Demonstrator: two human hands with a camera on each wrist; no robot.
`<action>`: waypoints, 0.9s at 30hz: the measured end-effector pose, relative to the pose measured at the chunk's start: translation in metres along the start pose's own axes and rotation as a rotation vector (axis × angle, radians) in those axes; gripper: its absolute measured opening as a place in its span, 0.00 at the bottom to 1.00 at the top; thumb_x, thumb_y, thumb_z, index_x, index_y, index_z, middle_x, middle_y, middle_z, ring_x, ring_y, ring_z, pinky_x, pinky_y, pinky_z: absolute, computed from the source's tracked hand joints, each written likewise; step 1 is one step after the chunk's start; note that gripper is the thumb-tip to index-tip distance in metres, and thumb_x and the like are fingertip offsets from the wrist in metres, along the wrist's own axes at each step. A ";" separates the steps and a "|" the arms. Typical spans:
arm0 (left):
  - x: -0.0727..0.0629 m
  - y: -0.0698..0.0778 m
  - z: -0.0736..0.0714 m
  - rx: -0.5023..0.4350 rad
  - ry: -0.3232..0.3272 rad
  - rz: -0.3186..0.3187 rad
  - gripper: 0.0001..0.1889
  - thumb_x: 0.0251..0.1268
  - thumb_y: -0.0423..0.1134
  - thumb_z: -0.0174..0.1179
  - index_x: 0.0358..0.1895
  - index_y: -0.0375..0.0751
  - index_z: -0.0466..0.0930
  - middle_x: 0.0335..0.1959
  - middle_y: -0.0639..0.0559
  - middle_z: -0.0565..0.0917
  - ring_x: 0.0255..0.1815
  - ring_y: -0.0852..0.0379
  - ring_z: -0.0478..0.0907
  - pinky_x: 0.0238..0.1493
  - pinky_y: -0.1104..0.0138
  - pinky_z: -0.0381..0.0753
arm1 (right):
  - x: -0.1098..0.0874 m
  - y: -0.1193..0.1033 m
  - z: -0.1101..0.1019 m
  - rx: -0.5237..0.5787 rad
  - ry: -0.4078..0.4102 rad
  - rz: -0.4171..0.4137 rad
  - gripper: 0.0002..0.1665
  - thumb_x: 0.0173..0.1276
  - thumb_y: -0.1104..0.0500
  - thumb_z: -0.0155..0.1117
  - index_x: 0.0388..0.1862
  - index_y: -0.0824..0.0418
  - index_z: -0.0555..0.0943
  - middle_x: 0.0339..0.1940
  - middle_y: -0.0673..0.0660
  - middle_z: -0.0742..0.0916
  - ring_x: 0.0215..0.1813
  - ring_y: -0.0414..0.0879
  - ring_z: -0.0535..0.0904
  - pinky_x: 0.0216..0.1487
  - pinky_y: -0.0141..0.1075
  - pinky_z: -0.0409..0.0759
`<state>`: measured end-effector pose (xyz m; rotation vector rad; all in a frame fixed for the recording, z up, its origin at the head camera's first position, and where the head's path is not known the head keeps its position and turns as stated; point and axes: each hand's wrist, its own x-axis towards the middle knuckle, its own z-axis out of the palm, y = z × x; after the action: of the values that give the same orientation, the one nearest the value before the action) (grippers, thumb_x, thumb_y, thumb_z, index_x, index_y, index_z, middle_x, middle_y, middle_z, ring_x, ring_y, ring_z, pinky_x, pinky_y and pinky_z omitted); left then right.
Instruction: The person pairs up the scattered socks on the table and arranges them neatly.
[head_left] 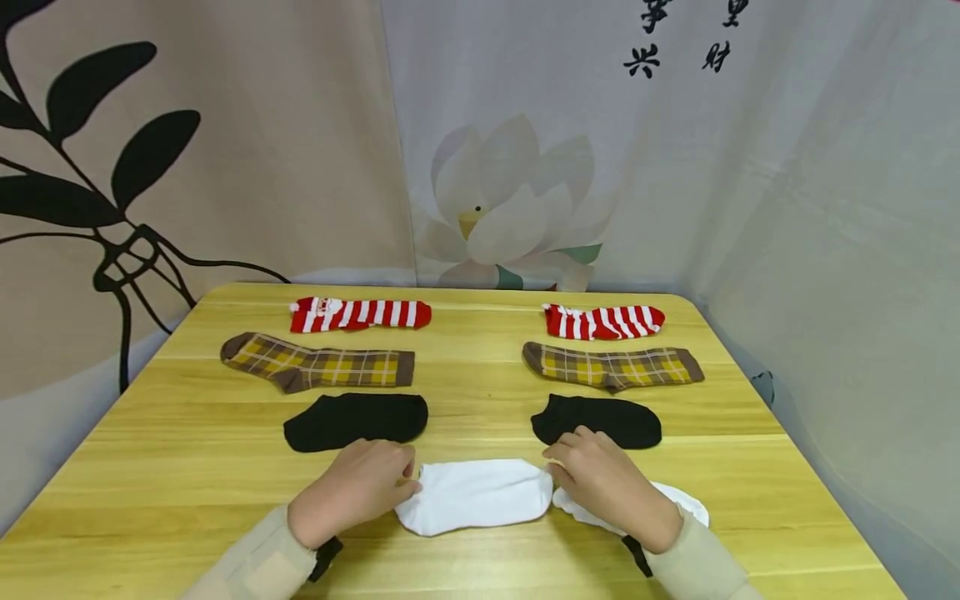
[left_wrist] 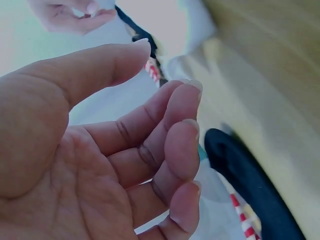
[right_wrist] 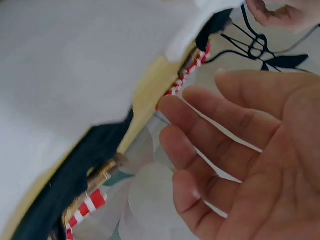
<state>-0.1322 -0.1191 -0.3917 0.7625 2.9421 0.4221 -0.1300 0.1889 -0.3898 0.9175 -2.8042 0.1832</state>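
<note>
Across the left side of the table, three socks lie in a column: a striped red sock near the far edge, a plaid sock in front of it, then a black sock. Just in front of that is the left hand, its fingers loosely bent and gripping nothing, the thumb at the left end of a white sock; I cannot tell whether it touches. That white sock lies flat in the middle, between the two hands. At its other end is the right hand, its fingers relaxed and holding nothing too. Beneath this hand and its wrist lies a second white sock, partly hidden. Beyond them sit another striped red sock, another plaid sock and another black sock, the last just behind the right fingers
</note>
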 end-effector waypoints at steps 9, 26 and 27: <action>0.014 0.022 -0.011 -0.083 -0.005 0.098 0.08 0.60 0.48 0.66 0.30 0.49 0.80 0.22 0.63 0.77 0.20 0.67 0.67 0.23 0.72 0.66 | -0.020 0.015 -0.020 0.047 0.032 0.081 0.09 0.60 0.55 0.71 0.39 0.55 0.87 0.35 0.46 0.88 0.36 0.40 0.77 0.34 0.31 0.71; 0.057 0.063 -0.008 -0.125 -0.055 0.186 0.14 0.63 0.49 0.63 0.45 0.45 0.84 0.32 0.57 0.83 0.29 0.65 0.75 0.29 0.71 0.72 | -0.078 0.069 -0.046 0.282 -0.128 0.422 0.19 0.63 0.53 0.68 0.49 0.62 0.84 0.39 0.45 0.88 0.41 0.43 0.78 0.38 0.38 0.78; 0.060 0.065 -0.007 -0.128 -0.063 0.184 0.14 0.63 0.49 0.63 0.45 0.45 0.84 0.32 0.57 0.83 0.29 0.65 0.75 0.30 0.71 0.72 | -0.080 0.073 -0.046 0.283 -0.142 0.439 0.20 0.63 0.53 0.68 0.50 0.62 0.83 0.40 0.47 0.88 0.41 0.43 0.78 0.38 0.38 0.78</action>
<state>-0.1549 -0.0370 -0.3672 1.0132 2.7655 0.5822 -0.1035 0.3013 -0.3668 0.3546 -3.1305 0.6091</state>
